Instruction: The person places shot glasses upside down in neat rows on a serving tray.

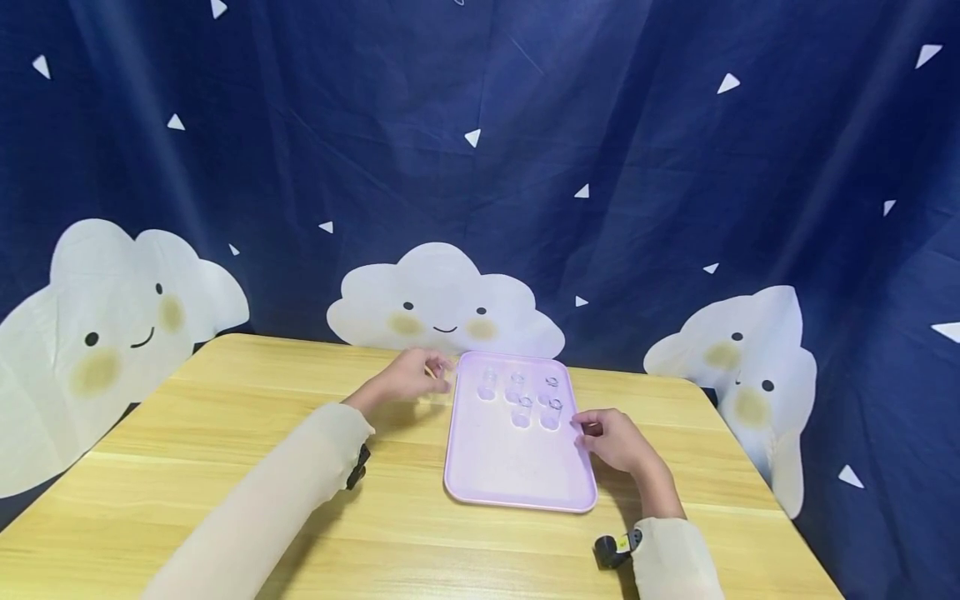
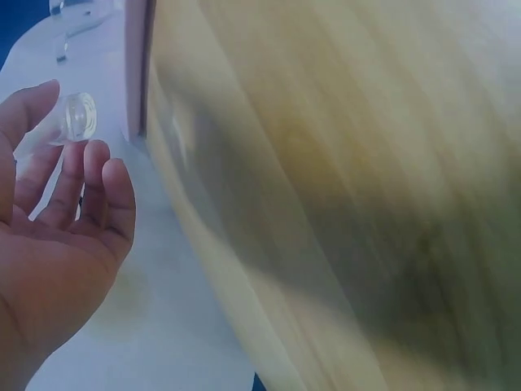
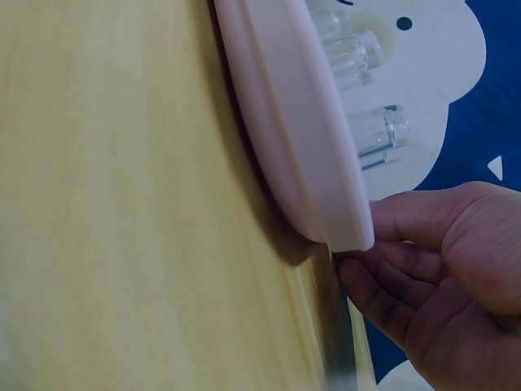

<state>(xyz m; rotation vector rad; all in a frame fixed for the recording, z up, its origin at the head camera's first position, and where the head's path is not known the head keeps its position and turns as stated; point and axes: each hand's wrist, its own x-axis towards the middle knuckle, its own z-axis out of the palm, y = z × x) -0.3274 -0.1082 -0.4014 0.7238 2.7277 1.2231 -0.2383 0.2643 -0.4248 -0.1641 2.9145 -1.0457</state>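
A pale purple tray [image 1: 517, 471] lies on the table with several small clear glasses [image 1: 551, 414] standing on its far half. Just off its far left side, my left hand [image 1: 408, 375] holds another small clear glass [image 2: 79, 116] between thumb and fingers. Its thick round base faces the left wrist camera, while the hand hides part of its wall. At the tray's right edge, my right hand [image 1: 615, 439] pinches the rim. The right wrist view shows the thumb [image 3: 403, 218] against the rim and fingers curled below it.
The wooden table [image 1: 375, 533] extends on both sides of the tray and in front of it. Behind the far edge hangs a dark blue curtain [image 1: 420, 183] with white clouds and triangles. A small black camera [image 1: 611, 552] is strapped at the right wrist.
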